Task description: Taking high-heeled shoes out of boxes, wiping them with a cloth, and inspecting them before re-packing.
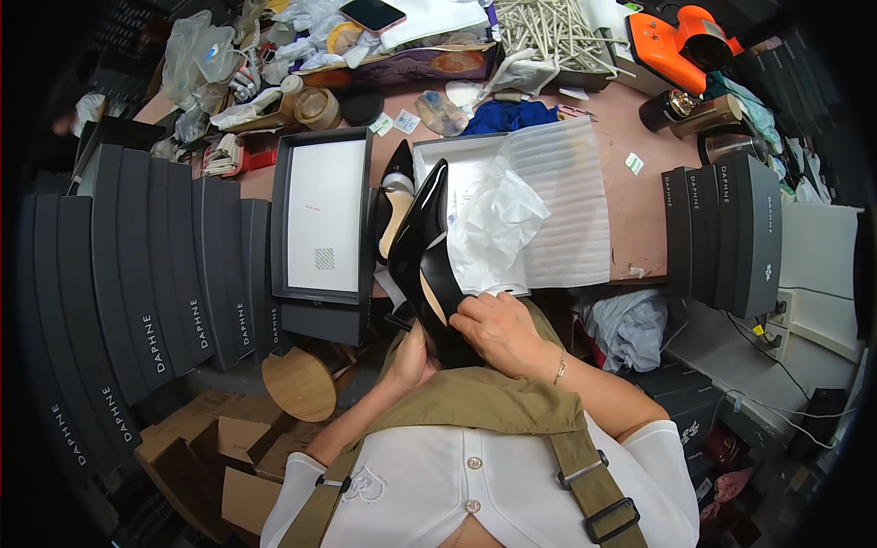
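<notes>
A glossy black pointed high-heeled shoe is held in front of me, toe pointing away and opening turned to the right. My left hand is closed around its heel end from below, with the fingers partly hidden behind the shoe. On the right, my right hand has bent fingers pressed on the shoe's rear edge. Its fellow black shoe lies behind it on the table. Right of the held shoe, crumpled white tissue paper rests in an open shoe box, beside a ribbed white packing sheet.
An open grey box with a white inside stands left of the shoes. Dark shoe boxes line the left side; several more stand right. A phone, white sticks, an orange device and blue cloth crowd the back.
</notes>
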Action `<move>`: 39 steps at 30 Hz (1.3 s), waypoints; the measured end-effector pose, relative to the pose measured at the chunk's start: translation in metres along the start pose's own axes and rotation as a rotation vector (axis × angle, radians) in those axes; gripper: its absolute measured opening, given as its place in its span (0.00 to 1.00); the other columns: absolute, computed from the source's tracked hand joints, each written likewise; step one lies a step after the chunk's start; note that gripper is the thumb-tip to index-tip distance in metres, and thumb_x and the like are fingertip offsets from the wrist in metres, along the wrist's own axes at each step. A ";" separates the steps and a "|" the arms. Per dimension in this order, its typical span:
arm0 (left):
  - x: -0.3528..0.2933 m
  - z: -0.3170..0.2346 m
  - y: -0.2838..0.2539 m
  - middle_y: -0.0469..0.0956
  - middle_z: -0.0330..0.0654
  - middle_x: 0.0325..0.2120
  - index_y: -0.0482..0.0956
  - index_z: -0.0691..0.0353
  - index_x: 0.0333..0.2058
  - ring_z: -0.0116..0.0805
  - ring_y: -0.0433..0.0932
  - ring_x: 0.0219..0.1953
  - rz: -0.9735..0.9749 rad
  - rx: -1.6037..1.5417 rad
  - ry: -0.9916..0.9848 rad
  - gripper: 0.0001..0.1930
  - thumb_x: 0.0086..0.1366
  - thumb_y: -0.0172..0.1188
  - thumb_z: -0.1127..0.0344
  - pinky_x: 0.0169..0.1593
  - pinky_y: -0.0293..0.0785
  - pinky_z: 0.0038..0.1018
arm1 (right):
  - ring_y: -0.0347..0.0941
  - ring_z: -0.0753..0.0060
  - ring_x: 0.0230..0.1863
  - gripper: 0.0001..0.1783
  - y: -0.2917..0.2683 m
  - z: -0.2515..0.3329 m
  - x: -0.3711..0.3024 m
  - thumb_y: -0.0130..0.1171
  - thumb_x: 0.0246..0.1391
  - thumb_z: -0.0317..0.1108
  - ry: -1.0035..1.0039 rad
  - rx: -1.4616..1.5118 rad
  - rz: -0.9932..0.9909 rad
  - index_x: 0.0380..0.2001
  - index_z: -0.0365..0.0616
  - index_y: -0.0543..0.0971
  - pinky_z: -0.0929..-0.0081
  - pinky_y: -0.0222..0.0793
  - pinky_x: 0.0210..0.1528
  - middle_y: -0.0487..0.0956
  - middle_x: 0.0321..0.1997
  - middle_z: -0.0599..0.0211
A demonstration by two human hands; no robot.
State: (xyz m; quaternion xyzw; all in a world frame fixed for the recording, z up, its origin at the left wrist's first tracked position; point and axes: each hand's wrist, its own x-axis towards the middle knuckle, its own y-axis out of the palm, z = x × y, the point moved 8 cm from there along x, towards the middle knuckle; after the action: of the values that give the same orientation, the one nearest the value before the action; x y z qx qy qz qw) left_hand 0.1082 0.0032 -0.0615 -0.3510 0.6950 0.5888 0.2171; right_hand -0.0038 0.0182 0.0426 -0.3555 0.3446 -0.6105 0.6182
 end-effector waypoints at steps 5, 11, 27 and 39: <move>0.002 -0.011 -0.008 0.74 0.36 0.48 0.69 0.59 0.53 0.30 0.74 0.49 0.031 0.084 0.022 0.22 0.72 0.39 0.50 0.53 0.72 0.29 | 0.71 0.66 0.30 0.08 -0.008 -0.007 0.022 0.60 0.44 0.31 0.022 0.148 -0.250 0.32 0.48 0.79 0.69 0.65 0.31 0.73 0.30 0.72; 0.008 -0.037 -0.012 0.72 0.43 0.52 0.66 0.63 0.57 0.37 0.73 0.52 0.096 0.116 0.074 0.27 0.71 0.39 0.47 0.56 0.70 0.37 | 0.72 0.58 0.37 0.11 -0.048 -0.048 0.014 0.62 0.48 0.30 0.195 0.541 -0.295 0.38 0.42 0.79 0.69 0.69 0.40 0.74 0.34 0.61; 0.035 -0.030 0.048 0.73 0.53 0.47 0.65 0.65 0.56 0.54 0.73 0.49 0.121 -0.015 0.180 0.29 0.71 0.34 0.46 0.57 0.67 0.51 | 0.64 0.54 0.56 0.19 -0.049 -0.378 -0.004 0.53 0.56 0.41 0.739 -0.257 -0.611 0.50 0.47 0.75 0.55 0.58 0.55 0.70 0.53 0.57; 0.063 -0.046 0.078 0.74 0.57 0.45 0.65 0.64 0.56 0.58 0.76 0.45 -0.033 0.041 0.330 0.33 0.67 0.37 0.39 0.51 0.71 0.54 | 0.75 0.64 0.34 0.07 -0.015 -0.326 0.230 0.54 0.46 0.33 -0.081 -0.613 -0.218 0.24 0.45 0.80 0.65 0.72 0.31 0.73 0.30 0.64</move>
State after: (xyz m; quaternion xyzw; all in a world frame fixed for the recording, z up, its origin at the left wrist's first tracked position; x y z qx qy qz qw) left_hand 0.0135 -0.0512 -0.0446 -0.4499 0.7272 0.5051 0.1168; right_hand -0.2880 -0.2176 -0.1086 -0.5840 0.4472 -0.5263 0.4267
